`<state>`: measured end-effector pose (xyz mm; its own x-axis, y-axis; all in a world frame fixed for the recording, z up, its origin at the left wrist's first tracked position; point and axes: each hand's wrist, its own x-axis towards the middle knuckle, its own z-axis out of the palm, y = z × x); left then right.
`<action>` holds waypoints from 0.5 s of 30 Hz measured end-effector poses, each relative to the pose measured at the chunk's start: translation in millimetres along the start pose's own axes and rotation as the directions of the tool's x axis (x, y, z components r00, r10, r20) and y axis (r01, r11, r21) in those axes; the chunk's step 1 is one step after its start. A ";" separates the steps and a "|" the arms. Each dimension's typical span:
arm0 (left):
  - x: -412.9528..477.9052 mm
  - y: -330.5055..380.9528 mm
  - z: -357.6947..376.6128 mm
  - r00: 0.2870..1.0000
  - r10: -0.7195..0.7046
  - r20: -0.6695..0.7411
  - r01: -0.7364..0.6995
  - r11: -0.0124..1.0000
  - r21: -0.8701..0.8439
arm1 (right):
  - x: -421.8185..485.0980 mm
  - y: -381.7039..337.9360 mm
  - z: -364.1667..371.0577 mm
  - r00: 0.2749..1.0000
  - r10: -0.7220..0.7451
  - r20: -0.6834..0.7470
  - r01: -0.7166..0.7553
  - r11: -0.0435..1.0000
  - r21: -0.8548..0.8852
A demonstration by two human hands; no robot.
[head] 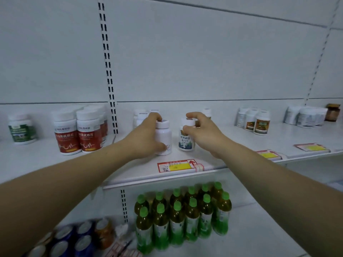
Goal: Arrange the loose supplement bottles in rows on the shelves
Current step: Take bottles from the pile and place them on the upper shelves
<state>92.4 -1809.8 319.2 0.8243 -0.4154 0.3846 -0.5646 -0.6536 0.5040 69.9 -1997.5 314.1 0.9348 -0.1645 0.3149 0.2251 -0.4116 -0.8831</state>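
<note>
Shelf (233,145) level: your left grip (144,135) curls round the plain white bottle (165,135), your right grip (204,131) pinches the cap of the labelled bottle (186,141) just beside it

upper shelf (232,145), white: green-label bottle (22,129) far left, red-label bottles (78,134) near it, plain white bottle (164,138) and labelled white bottle (187,140) upright at centre, brown-label bottles (254,123) right, price tags (178,166) at front edge. lower shelf (259,229): green-capped drink bottles (181,216), cans (74,238).
</note>
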 end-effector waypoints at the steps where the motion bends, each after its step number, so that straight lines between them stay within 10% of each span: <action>1: 5.5 -1.4 2.2 0.999 0.021 -0.033 -0.019 0.998 0.065 | 6.0 4.2 -1.0 1.000 -0.010 0.007 0.010 1.000 -0.006; 6: 30.7 -17.9 8.2 0.983 0.107 -0.146 -0.033 0.899 0.436 | 24.2 21.5 -2.0 0.991 -0.113 0.076 0.121 0.986 -0.113; 15: 56.2 -24.5 26.7 0.962 -0.103 -0.253 0.203 0.890 0.409 | 38.0 28.3 -17.0 0.930 -0.218 0.295 0.313 0.891 -0.327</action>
<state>153.7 -1834.0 307.9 0.8402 -0.1723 0.5141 -0.3181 -0.9245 0.2101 107.1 -2030.6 306.9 0.9015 0.2014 0.3831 0.4034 -0.7120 -0.5748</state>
